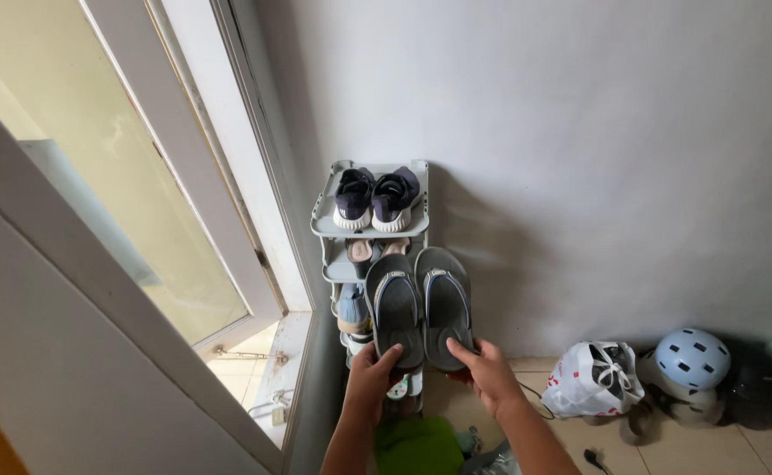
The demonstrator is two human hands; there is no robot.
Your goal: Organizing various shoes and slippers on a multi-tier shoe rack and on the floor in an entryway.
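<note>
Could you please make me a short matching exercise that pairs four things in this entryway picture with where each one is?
Things:
1. Sneakers
2. Flip-flops
3. Helmet
4. Plastic bag

Places:
A. On the floor beside the helmet, by the wall
B. On the top shelf of the shoe rack
C. Held by the heels, one in the left hand, one in the right hand
D. On the floor at far right

Pairs: 1-B, 2-C, 3-D, 4-A
</note>
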